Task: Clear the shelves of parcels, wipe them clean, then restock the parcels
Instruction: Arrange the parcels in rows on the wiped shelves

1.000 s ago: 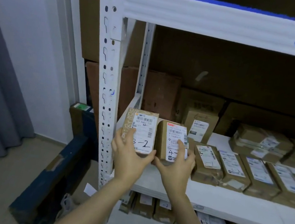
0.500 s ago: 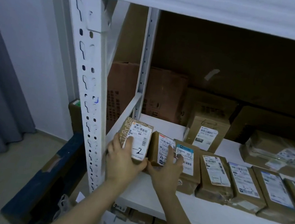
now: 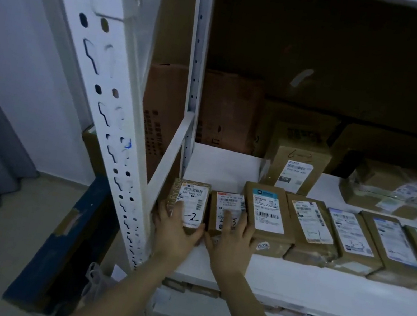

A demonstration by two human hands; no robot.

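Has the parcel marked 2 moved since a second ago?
Yes: the parcel has gone down and back, from held upright above the shelf front to resting on it.

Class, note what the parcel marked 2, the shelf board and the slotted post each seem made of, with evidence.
Parcel: matt brown cardboard with a white paper label, going by its colour and folded edges. Shelf board: smooth white surface, perhaps painted or laminated board; unclear. Post: likely white-painted steel, given its punched keyhole slots.
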